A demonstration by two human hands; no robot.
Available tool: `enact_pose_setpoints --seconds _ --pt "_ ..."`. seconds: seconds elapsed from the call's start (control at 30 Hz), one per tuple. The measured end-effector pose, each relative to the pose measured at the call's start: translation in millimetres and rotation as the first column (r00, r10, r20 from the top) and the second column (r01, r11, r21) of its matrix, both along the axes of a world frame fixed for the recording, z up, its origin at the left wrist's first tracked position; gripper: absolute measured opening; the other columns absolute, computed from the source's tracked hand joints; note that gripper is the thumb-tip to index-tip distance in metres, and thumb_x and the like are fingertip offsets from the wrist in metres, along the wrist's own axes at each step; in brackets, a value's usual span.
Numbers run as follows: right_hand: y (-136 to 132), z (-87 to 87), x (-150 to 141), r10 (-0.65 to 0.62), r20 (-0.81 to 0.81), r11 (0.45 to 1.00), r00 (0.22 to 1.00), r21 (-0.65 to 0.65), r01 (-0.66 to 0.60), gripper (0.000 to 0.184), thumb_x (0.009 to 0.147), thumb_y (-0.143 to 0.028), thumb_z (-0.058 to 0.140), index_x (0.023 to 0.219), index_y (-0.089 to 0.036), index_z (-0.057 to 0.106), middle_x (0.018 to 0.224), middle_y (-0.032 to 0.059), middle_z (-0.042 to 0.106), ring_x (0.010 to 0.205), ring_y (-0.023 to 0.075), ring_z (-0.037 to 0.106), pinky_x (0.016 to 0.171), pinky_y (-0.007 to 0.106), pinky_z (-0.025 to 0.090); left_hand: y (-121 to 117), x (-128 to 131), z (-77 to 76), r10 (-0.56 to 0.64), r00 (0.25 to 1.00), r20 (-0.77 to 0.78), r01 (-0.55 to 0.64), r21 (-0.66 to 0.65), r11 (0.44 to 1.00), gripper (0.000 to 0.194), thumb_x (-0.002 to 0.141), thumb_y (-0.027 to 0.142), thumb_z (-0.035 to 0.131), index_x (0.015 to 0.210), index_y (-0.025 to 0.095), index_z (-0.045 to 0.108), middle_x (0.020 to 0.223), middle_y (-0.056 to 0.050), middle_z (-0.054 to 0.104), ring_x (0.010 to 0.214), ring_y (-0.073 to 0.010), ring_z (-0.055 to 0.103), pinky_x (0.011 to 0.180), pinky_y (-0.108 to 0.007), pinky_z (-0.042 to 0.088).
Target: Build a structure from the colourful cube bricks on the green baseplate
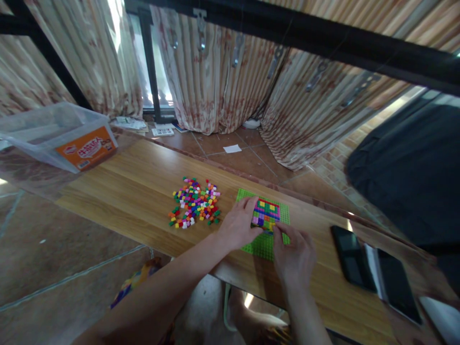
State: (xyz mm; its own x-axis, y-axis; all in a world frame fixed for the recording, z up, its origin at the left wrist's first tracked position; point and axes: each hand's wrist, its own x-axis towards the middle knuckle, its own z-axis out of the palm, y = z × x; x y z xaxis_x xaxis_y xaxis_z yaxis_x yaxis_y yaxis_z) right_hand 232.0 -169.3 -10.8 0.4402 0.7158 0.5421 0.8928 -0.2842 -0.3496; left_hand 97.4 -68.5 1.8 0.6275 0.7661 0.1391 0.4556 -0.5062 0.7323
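A green studded baseplate lies on the wooden table, partly covered by both hands. Rows of small coloured toy bricks are set on its upper middle, in red, yellow, green, pink, purple and orange. My left hand rests over the plate's left side, its thumb and fingers apart along the left edge of the bricks. At the lower right of the bricks, my right hand is closed in a pinch, fingertips at the lowest row near a yellow brick. What it pinches is too small to make out. Loose bricks lie scattered left of the plate.
A clear plastic bin with an orange label stands at the table's far left. Two dark phone-like devices lie at the right. Patterned curtains hang behind, with a black bar across the top.
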Motion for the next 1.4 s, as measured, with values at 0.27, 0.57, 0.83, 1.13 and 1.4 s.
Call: enact_pose_setpoints --seconds 0.27,0.57,0.83,1.13,1.4 --pt "0.8 3.2 -0.3 0.007 -0.148 1.0 0.989 0.024 -0.003 0.03 0.086 -0.042 0.057 0.087 -0.019 0.076 0.084 0.0081 0.075 0.074 0.0223 0.06 0.072 0.033 0.045 -5.4 8.3 -4.7 0.004 1.0 -0.021 -0.003 0.025 1.0 0.074 0.08 0.028 0.064 0.144 0.015 0.03 0.143 -0.015 0.043 0.131 -0.0296 0.045 0.112 -0.042 0.039" --pt "0.2 8.3 0.1 -0.022 -0.282 0.998 0.959 -0.064 0.004 0.031 0.084 -0.042 0.054 0.088 -0.019 0.075 0.086 0.0088 0.075 0.081 0.0249 0.063 0.076 0.036 0.045 -5.2 8.1 -3.0 0.007 0.999 -0.033 -0.006 0.015 1.0 0.072 0.081 0.029 0.065 0.143 0.018 0.03 0.141 -0.014 0.046 0.13 -0.0293 0.046 0.11 -0.043 0.041" --pt "3.0 5.6 4.4 -0.005 -0.383 1.0 0.924 -0.029 -0.007 0.03 0.082 -0.043 0.058 0.087 -0.019 0.075 0.087 0.0076 0.074 0.08 0.0234 0.063 0.076 0.036 0.046 -6.2 9.0 -2.1 0.014 0.999 -0.035 -0.013 0.012 1.0 0.073 0.081 0.031 0.064 0.144 0.016 0.029 0.143 -0.016 0.044 0.133 -0.0297 0.044 0.111 -0.044 0.039" --pt "14.2 -1.3 13.0 0.048 -0.853 0.987 0.52 0.122 0.108 0.03 0.054 -0.041 0.081 0.071 -0.016 0.075 0.066 0.0044 0.072 0.06 0.0171 0.061 0.061 0.031 0.049 -8.4 12.2 -5.1 0.027 0.999 -0.021 -0.026 0.036 0.999 0.079 0.08 0.033 0.066 0.145 0.016 0.025 0.141 -0.017 0.045 0.131 -0.0305 0.045 0.109 -0.045 0.04" --pt "21.6 -1.4 15.1 0.039 -0.937 0.988 0.347 0.089 0.128 0.029 0.046 -0.035 0.084 0.065 -0.016 0.074 0.063 0.0037 0.071 0.058 0.0169 0.062 0.059 0.031 0.05 -11.4 21.4 -13.8 0.067 0.997 -0.03 -0.064 0.096 0.993 0.082 0.079 0.036 0.067 0.146 0.017 0.024 0.136 -0.016 0.048 0.126 -0.0298 0.046 0.107 -0.044 0.04"
